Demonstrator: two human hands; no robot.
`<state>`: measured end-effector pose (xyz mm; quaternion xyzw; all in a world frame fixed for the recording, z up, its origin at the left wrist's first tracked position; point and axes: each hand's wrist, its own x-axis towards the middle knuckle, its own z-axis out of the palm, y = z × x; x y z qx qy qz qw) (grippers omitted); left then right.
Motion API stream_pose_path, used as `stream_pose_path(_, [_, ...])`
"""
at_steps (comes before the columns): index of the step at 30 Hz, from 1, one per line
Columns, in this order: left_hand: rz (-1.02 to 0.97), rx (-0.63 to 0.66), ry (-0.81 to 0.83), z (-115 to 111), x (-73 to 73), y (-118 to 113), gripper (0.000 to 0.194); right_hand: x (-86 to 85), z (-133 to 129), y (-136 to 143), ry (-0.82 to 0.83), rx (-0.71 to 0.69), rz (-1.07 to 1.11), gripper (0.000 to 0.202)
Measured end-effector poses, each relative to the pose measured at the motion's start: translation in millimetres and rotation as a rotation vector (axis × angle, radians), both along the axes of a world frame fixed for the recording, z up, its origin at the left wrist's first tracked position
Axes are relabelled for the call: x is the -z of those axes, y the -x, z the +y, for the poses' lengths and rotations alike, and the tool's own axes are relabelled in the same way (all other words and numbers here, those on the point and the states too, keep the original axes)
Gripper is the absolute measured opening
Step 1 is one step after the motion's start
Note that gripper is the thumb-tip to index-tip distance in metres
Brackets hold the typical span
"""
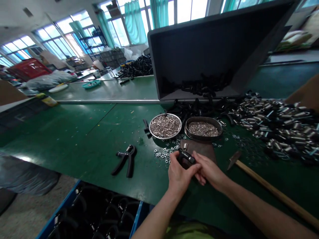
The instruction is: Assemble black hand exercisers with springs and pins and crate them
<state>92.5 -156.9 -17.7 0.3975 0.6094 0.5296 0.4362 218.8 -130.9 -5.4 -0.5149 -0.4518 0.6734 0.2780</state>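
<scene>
Both of my hands are closed on a black hand gripper point(187, 156), partly hidden by my fingers, above a flat brown plate point(199, 149). My left hand point(178, 172) grips its left side, and my right hand point(209, 170) pinches its right end. A short metal cylinder shows just beyond it. Left of my hands lies another hand gripper point(126, 161), its two black handles spread apart. Small metal nuts point(164, 154) are scattered beside my left hand. Beyond them stand a round dish of metal pins point(165, 126) and an oval tin of small metal parts point(203, 128).
A hammer point(269, 189) with a wooden handle lies at right. Metal-and-black parts point(286, 122) are heaped behind it. A large dark bin point(211, 53) lies tipped at the back, black handles spilling out. A blue crate point(138, 215) of black-handled pieces sits below the table's front edge.
</scene>
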Motion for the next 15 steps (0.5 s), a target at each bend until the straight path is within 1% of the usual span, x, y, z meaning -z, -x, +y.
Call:
stream_pose_path(1, [0.011, 0.031, 0.015, 2, 2.7, 3, 0.06, -2.0, 11, -4, -0.122, -0.09, -0.155, 0.042])
stream_pose_path(2, [0.039, 0.064, 0.021, 4, 4.8, 6, 0.057, -4.7, 25, -6, -0.296, -0.149, -0.33, 0.041])
stream_pose_path(3, [0.092, 0.102, 0.015, 7, 6.3, 9, 0.054, -7.7, 41, -6, -0.493, -0.175, -0.504, 0.036])
stream_pose_path(5, [0.27, 0.194, -0.039, 11, 6.8, 11, 0.049, -12.2, 76, 3, -0.848, -0.17, -0.771, 0.023])
stream_pose_path(6, [0.377, 0.245, -0.076, 13, 6.0, 11, 0.048, -12.7, 94, 11, -0.947, -0.181, -0.832, 0.018])
stream_pose_path(8, [0.575, 0.339, -0.15, 15, 3.8, 9, 0.046, -10.1, 126, 32, -1.027, -0.221, -0.88, 0.016])
stream_pose_path(10, [0.722, 0.413, -0.188, 16, 2.4, 6, 0.046, -4.2, 149, 51, -1.046, -0.258, -0.905, 0.016])
stream_pose_path(12, [0.816, 0.45, -0.187, 15, 3.4, 4, 0.05, 1.9, 161, 63, -1.068, -0.289, -0.937, 0.016])
stream_pose_path(15, [0.87, 0.455, -0.175, 14, 8.1, 3, 0.055, 7.2, 166, 68, -1.093, -0.317, -0.969, 0.016])
